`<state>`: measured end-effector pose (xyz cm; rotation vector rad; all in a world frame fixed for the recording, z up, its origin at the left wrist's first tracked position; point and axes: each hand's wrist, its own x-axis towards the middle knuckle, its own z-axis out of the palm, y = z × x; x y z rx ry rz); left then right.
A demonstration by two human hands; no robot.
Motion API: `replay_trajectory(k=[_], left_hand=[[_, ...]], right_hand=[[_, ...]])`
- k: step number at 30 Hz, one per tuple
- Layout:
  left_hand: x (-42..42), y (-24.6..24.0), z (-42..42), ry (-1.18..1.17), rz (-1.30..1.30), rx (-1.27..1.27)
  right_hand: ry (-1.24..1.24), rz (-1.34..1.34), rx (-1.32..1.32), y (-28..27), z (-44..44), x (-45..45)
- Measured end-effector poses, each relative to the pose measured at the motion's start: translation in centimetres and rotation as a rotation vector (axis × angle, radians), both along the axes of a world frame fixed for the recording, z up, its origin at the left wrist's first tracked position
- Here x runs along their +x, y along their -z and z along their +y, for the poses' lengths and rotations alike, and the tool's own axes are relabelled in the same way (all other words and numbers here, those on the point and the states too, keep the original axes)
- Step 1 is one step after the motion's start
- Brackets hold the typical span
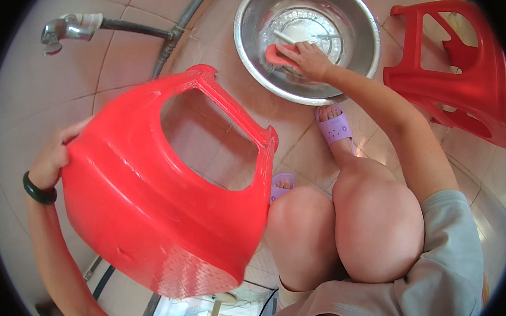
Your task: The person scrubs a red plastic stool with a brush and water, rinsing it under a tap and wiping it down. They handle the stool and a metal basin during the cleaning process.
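On the left, my left hand (59, 153) grips the seat side of a red plastic stool (129, 177), with the fingers partly hidden behind it. The stool is tipped over, its feet pointing away from me and its textured seat towards me. Wet streaks and some suds show on its leg and side. My right hand (314, 62) reaches over a round stainless-steel basin (242, 42) and holds a red, round-ended scrubber, probably a brush (280, 55). Clear water lies in the basin. A white stick-like thing (284, 37) shows beside the scrubber.
A second red plastic stool (454, 70) lies on its side at the right. A metal tap (68, 30) on a dark pipe (139, 27) juts from the tiled wall at upper left. My feet, in purple sandals (335, 126), rest on the tiled floor (302, 155) near the basin.
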<state>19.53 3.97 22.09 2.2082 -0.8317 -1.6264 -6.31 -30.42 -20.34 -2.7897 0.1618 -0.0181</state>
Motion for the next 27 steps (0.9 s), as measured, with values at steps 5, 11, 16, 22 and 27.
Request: replay_trajectory(k=[5,11,16,22,27], left_hand=[[0.0,-0.1,2.4,-0.029,0.068,-0.103],[-4.2,-1.8,4.4,-0.083,-0.643,-0.079],[-21.3,-3.6,9.8,-0.567,-1.414,-0.169],[-37.8,0.5,9.0,-2.023,0.007,-0.471],[-33.8,5.6,2.8,-2.125,0.183,-0.818]], right_hand=[[0.335,0.071,-0.084,-0.9,-2.0,-1.7],[0.024,0.052,0.032,-0.8,-1.7,-4.6],[0.029,0.13,-0.006,-0.8,-0.1,-4.8],[0.03,-0.007,-0.084,-0.3,1.7,-2.3],[-0.047,0.04,-0.079,-0.2,2.2,-2.4]])
